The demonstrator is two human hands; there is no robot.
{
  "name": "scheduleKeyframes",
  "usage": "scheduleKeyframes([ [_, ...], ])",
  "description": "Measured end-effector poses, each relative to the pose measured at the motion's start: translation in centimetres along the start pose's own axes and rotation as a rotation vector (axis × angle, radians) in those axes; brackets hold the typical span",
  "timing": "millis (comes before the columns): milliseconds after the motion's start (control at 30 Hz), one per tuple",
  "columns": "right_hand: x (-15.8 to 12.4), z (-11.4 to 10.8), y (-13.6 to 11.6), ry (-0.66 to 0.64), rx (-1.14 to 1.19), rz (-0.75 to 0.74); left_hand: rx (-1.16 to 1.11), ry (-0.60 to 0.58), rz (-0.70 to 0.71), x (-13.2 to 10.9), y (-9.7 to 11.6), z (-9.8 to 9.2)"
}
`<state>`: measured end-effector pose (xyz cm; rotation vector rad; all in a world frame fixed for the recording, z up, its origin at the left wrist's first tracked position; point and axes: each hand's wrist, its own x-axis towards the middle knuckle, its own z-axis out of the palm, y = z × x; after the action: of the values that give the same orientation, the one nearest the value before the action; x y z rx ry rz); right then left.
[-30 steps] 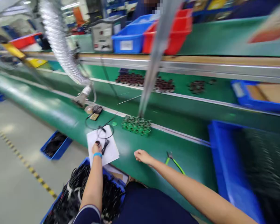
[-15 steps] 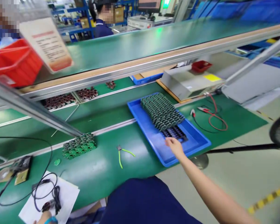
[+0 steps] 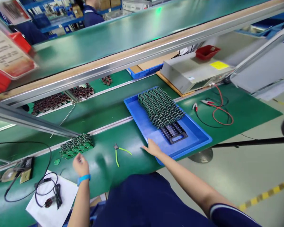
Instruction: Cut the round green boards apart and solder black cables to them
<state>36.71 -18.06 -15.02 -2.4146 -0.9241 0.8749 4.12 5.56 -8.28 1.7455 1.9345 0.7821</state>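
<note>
My right hand (image 3: 152, 147) rests on the near left rim of a blue tray (image 3: 194, 138), fingers against the rim, nothing else in them. The tray holds a black rack (image 3: 174, 131) and several rows of small dark components (image 3: 159, 106). My left hand (image 3: 80, 164), with a blue wristband, hovers over the green bench, fingers loosely curled and a little blurred, holding nothing that I can see. It is just below a cluster of green parts (image 3: 76, 145). Green-handled pliers (image 3: 118, 152) lie between my hands.
A white sheet (image 3: 61, 201) with a black cable on it lies at the near left. Red and black clip leads (image 3: 215, 108) lie right of the tray, beside a grey box (image 3: 191, 72). Brown coil parts (image 3: 50, 101) sit on the far conveyor lane. A metal pole (image 3: 30, 119) crosses at left.
My right hand drew back from inside the tray to its near left rim. My left hand left the cable on the white sheet and rose over the bench near the green parts.
</note>
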Motion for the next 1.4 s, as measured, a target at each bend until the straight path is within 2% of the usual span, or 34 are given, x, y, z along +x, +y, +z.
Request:
scheduleKeyframes([
  [100,0.6,1.2,-1.8,0.004,-0.101,0.045,-0.042,-0.350,0.064,-2.7,1.1,4.0],
  [167,0.5,1.5,-2.2,-0.005,-0.143,0.065,-0.036,-0.533,0.096,-4.9,1.7,6.5],
  [233,-0.2,2.0,-2.5,-0.015,-0.168,0.072,0.014,-0.651,0.120,-6.9,2.0,8.5],
  [300,-1.2,2.8,-3.0,-0.026,-0.180,0.065,0.094,-0.717,0.137,-8.2,2.0,10.0],
  [400,-3.0,4.5,-4.1,-0.043,-0.174,0.032,0.216,-0.770,0.165,-8.8,1.3,10.5],
  [500,-4.7,6.2,-5.3,-0.056,-0.143,-0.011,0.309,-0.796,0.218,-8.4,0.6,9.3],
  [567,-5.5,7.0,-6.0,-0.058,-0.111,-0.033,0.341,-0.759,0.289,-7.9,1.1,8.2],
  [633,-6.0,7.6,-6.4,-0.055,-0.076,-0.049,0.334,-0.683,0.406,-7.6,3.1,7.7],
  [667,-6.1,7.9,-6.5,-0.052,-0.057,-0.054,0.313,-0.650,0.486,-7.7,4.7,7.9],
  [733,-6.2,8.1,-6.6,-0.045,-0.020,-0.068,0.246,-0.645,0.687,-8.4,9.1,9.4],
  [800,-6.2,7.9,-6.4,-0.033,0.015,-0.094,0.167,-0.739,0.931,-10.1,14.0,12.1],
  [900,-6.4,6.8,-5.5,0.027,0.051,-0.130,0.110,-0.890,1.226,-13.1,20.1,16.4],
  [1000,-6.8,4.3,-3.4,0.171,0.036,-0.093,0.137,-0.916,1.341,-15.2,22.7,18.8],
  [1133,-6.1,-1.3,0.6,0.369,-0.077,-0.034,0.168,-0.896,1.379,-15.9,21.7,19.5],
  [1200,-4.7,-4.3,2.3,0.403,-0.148,-0.074,0.170,-0.903,1.382,-15.9,20.5,19.3],
  [1300,-1.8,-7.5,3.7,0.339,-0.256,-0.230,0.175,-0.918,1.365,-15.5,19.0,18.7],
  [1400,0.0,-8.7,3.9,0.261,-0.357,-0.360,0.172,-0.941,1.345,-14.7,17.7,17.6],
])
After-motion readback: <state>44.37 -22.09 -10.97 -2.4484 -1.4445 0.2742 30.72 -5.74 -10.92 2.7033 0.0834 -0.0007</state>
